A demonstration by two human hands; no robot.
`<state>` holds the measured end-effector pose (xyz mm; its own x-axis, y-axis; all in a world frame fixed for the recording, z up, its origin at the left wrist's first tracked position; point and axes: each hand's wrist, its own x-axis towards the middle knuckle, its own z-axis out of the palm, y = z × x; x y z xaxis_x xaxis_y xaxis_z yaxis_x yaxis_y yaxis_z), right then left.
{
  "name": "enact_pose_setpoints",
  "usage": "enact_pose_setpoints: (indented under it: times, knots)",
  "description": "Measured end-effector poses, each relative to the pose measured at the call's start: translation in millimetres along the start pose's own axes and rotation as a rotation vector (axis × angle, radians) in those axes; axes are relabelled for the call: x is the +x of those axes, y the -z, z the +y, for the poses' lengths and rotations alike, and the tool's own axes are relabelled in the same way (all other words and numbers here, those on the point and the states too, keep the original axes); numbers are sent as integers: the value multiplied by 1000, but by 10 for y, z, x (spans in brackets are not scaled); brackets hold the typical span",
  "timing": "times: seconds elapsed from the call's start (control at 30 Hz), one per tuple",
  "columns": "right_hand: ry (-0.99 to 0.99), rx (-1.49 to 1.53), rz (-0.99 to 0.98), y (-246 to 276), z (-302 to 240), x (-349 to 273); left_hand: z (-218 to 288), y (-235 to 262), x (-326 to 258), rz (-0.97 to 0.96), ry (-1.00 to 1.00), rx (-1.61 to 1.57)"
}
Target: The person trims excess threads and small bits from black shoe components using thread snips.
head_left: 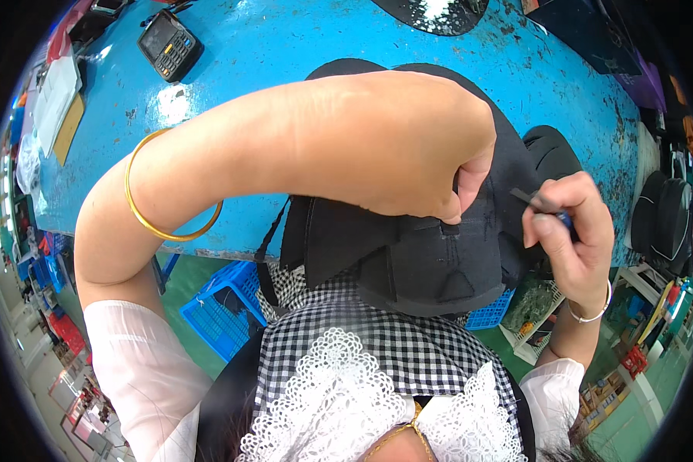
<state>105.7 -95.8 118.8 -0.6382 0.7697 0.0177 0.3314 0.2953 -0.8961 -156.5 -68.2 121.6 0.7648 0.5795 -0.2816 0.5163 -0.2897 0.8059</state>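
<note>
A black sewn fabric piece (pixel 446 269), with stitched seams and a strap, lies over the near edge of the blue table and hangs toward my lap. My left hand (pixel 416 146) reaches across it from the left. Its thumb and fingertips are pinched on a small black tab (pixel 450 229) of this fabric. To the right, my right hand (pixel 574 231) is closed round a small hand tool (pixel 533 200) with a flat dark blade and a bit of blue at the grip. The blade points left, apart from the left fingertips. My fingers hide most of the tool.
On the blue table (pixel 246 42) a handheld keypad device (pixel 169 46) lies far left, with papers (pixel 58 104) at the left edge. A dark rounded piece (pixel 439 15) is at the far side. Below stands a blue plastic crate (pixel 223 308); black bags (pixel 662 219) are at the right.
</note>
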Motion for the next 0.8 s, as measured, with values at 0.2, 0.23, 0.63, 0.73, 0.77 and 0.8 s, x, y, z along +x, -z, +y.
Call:
enact_pose_setpoints:
  times: [0.2,0.23,0.63,0.73,0.77,0.8]
  knots:
    - [230,-438,-210,-76,-8,183,-94,13,-44,291,-148,374]
    - [260,-516,-241,-81,-12,185,-99,38,-45,330,-195,377]
    - [218,-530,-166,-77,17,266,-164,60,66,222,-54,307]
    - [241,-650,-96,-104,28,280,-131,99,50,186,-34,307]
    - [172,-577,-106,-84,3,277,-121,127,43,155,-24,268]
    - [104,-504,-114,-65,-23,275,-118,154,41,153,-29,269]
